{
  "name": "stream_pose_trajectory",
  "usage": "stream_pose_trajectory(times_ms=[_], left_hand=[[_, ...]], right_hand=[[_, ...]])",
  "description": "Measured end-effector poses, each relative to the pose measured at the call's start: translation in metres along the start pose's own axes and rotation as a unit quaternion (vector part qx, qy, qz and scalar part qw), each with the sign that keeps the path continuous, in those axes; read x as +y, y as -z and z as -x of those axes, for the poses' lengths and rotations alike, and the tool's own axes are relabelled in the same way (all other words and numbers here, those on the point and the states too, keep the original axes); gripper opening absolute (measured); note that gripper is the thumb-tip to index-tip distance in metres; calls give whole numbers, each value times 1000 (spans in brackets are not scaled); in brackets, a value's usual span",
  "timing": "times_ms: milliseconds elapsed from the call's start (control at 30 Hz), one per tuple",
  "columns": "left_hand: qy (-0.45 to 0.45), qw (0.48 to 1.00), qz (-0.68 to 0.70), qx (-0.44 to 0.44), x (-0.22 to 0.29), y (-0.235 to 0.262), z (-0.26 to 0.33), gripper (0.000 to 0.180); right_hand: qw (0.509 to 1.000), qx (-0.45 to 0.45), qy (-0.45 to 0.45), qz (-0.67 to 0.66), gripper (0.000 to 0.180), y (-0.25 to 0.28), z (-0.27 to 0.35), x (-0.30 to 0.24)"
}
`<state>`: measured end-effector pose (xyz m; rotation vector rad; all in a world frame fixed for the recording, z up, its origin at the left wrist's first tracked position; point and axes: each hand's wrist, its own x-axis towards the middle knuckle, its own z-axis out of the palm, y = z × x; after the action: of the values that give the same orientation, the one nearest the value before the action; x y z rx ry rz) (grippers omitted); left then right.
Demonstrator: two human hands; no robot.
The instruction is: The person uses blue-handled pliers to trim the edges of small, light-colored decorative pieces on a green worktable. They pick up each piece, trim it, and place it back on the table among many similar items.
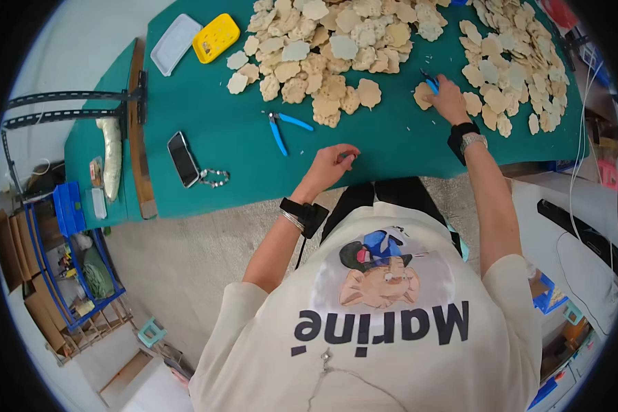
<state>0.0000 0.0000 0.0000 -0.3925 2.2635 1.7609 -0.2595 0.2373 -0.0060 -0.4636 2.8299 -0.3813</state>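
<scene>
My right hand (449,101) is closed around blue-handled side cutters (432,85), their dark jaws pointing away from me. Right beside its fingers is a flat beige scalloped piece (422,97); whether they touch it I cannot tell. My left hand (332,166) rests at the table's near edge with its fingers curled in and the thumb against them. Anything inside that hand is hidden. A large heap of similar beige pieces (329,48) lies beyond my hands, and a second heap (511,69) lies to the right.
Another pair of blue-handled cutters (281,130) lies open on the green table (233,123). Left of it are a phone (183,159) and a beaded strap (215,178). A yellow tray (216,38) and a white tray (174,44) sit at the far left. Small white bits are scattered about.
</scene>
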Motion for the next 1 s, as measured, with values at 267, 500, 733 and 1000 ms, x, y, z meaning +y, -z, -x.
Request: stream_pose_trajectory(times_ms=[267,500,733,1000], left_hand=[[-95,991,-88,35,31,29,-60,22],[-455,746,-487,16,48,23,-137,32],[-369,777,-508,-34,52,28,-143,30],[-47,982,162,-83,68,3,-105,21]], right_hand=[[969,228,-71,-58,39,40,0,35],[938,319,-134,-15,41,47,36,49],[785,45,-221,-577,29,-4,130,6],[958,120,-22,-260,31,25,148,-32]])
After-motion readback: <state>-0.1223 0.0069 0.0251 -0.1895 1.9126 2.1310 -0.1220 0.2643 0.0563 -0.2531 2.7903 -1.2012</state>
